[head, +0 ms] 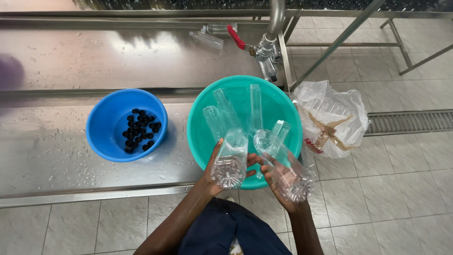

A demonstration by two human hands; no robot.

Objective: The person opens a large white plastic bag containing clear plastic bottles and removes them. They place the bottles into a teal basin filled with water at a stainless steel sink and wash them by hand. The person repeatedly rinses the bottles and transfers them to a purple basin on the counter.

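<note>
Two clear bottles, one gripped in each hand (214, 172) (278, 182), tilt into the teal basin (200, 137).

Two bare forearms reach forward from the bottom of the view, close together, the left hand (214, 172) with fingers curled and thumb stretched along its grasp, the right hand (278, 182) cupped from below, fingers wrapped upward, both wrists slightly bent.
</note>
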